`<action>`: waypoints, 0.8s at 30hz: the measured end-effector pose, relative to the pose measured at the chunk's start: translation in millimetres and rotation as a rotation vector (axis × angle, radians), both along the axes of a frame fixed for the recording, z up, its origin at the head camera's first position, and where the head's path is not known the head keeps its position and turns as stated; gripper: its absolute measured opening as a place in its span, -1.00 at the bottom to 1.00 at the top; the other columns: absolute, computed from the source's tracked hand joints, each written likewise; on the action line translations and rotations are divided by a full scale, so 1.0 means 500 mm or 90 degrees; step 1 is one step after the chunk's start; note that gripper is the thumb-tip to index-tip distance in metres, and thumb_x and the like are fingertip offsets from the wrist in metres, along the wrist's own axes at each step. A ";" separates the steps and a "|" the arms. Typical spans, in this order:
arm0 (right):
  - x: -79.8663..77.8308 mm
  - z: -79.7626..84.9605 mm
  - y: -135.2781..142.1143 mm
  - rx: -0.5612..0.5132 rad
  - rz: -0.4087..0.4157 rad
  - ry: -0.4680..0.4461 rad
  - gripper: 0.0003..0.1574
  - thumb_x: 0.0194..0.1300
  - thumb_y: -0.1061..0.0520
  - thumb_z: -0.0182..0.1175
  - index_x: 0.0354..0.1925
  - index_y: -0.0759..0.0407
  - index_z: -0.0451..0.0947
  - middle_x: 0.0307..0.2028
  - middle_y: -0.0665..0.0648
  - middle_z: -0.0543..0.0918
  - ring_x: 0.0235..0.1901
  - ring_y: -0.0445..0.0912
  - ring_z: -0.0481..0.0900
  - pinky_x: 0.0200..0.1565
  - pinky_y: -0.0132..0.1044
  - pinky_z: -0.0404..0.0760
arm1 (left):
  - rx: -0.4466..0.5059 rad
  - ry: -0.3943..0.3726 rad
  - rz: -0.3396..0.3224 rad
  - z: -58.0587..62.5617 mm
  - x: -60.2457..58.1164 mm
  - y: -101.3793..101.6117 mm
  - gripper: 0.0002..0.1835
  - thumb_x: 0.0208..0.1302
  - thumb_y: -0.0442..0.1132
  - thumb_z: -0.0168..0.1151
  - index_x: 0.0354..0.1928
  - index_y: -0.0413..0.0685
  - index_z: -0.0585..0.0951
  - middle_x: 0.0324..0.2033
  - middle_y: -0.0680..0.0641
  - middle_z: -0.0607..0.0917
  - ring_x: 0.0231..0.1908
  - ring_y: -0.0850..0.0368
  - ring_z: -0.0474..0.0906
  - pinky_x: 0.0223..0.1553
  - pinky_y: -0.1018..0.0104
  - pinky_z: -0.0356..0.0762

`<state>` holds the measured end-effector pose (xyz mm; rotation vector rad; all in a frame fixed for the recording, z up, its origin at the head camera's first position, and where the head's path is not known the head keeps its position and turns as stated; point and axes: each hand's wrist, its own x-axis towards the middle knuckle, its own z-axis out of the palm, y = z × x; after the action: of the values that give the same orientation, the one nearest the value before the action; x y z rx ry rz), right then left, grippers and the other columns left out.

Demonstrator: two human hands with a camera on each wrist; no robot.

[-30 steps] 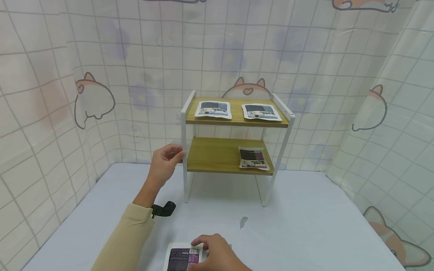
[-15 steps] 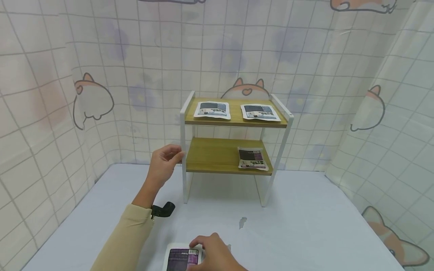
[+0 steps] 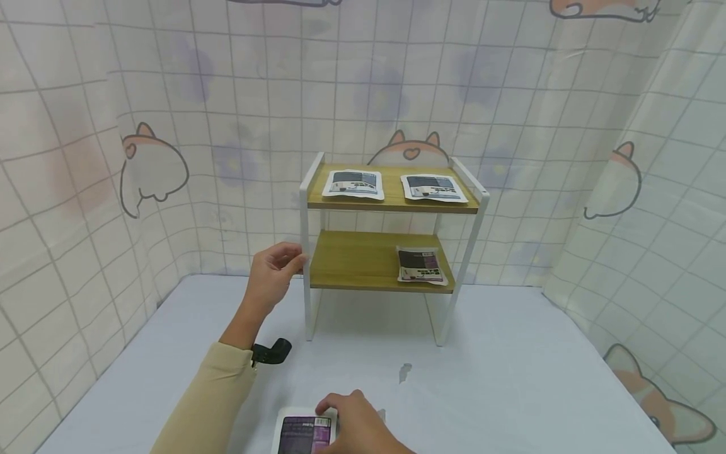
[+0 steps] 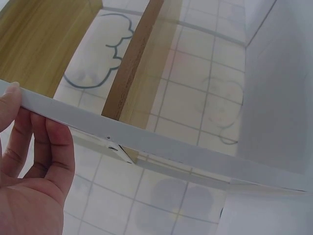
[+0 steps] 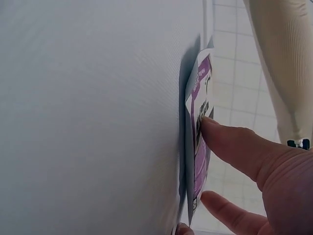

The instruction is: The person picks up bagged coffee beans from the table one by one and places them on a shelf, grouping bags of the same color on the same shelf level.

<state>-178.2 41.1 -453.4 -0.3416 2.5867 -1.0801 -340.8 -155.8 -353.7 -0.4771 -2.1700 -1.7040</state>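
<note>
My left hand (image 3: 269, 277) pinches the white side post (image 3: 306, 302) of a two-tier wooden shelf (image 3: 351, 255). In the left wrist view the thumb lies on one face of that post, with the other fingers curled behind it. At the bottom of the head view my right hand (image 3: 363, 425) holds a flat white pouch with a purple and black label (image 3: 303, 434) by its right side, low at the table. The right wrist view has the thumb on the face of this pouch (image 5: 199, 93) and other fingertips at its edge. The head view cuts off its near end.
Two white pouches with blue labels, the left one (image 3: 353, 184) and the right one (image 3: 433, 188), lie on the top tier. A purple-labelled pouch (image 3: 421, 266) lies at the right of the lower tier. A grey mark (image 3: 404, 372) shows on the white table (image 3: 499, 378).
</note>
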 end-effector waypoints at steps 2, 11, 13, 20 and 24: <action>-0.001 -0.001 -0.002 -0.002 -0.003 -0.009 -0.41 -0.13 0.11 0.68 -0.09 -0.06 0.67 -0.17 0.13 0.56 -0.19 -0.01 0.45 -0.06 0.08 0.68 | 0.004 0.002 -0.002 0.000 0.000 0.000 -0.75 0.42 -0.23 0.32 -0.01 -0.26 0.68 -0.09 -0.31 0.71 -0.19 0.10 0.72 -0.09 0.49 0.69; -0.002 -0.004 -0.001 -0.009 -0.004 -0.005 -0.40 -0.15 0.11 0.69 -0.10 -0.05 0.66 -0.17 0.08 0.59 -0.20 -0.06 0.46 -0.07 -0.03 0.67 | 0.005 -0.004 0.000 0.002 0.002 0.001 -0.76 0.42 -0.23 0.30 -0.01 -0.25 0.68 -0.08 -0.29 0.71 -0.18 0.14 0.71 -0.09 0.51 0.69; -0.002 -0.003 0.000 -0.007 -0.001 0.004 -0.41 -0.15 0.10 0.69 -0.10 -0.06 0.66 -0.17 0.06 0.59 -0.20 -0.07 0.45 -0.07 -0.06 0.66 | 0.000 -0.006 0.003 0.002 0.002 0.001 -0.76 0.43 -0.22 0.30 -0.01 -0.23 0.69 -0.08 -0.28 0.72 -0.17 0.12 0.72 -0.08 0.51 0.69; -0.004 0.004 0.003 -0.023 0.006 0.019 -0.41 -0.17 0.09 0.70 -0.13 -0.04 0.66 -0.22 0.00 0.57 -0.19 -0.13 0.43 -0.08 -0.16 0.62 | -0.003 -0.004 0.005 0.003 0.001 0.000 -0.75 0.43 -0.20 0.31 0.00 -0.23 0.69 -0.08 -0.28 0.72 -0.19 0.15 0.72 -0.08 0.51 0.69; -0.004 0.001 0.007 -0.053 0.005 0.003 -0.41 -0.17 0.13 0.69 -0.13 -0.03 0.65 -0.27 -0.02 0.55 -0.22 -0.15 0.42 -0.16 -0.26 0.58 | 0.000 -0.003 0.001 0.001 0.000 0.000 -0.75 0.42 -0.22 0.31 -0.01 -0.25 0.69 -0.09 -0.30 0.72 -0.21 0.19 0.71 -0.09 0.50 0.69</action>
<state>-180.1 44.6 -452.8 -0.3729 2.5474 -1.1882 -340.9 -155.8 -353.3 -0.4726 -2.1729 -1.7058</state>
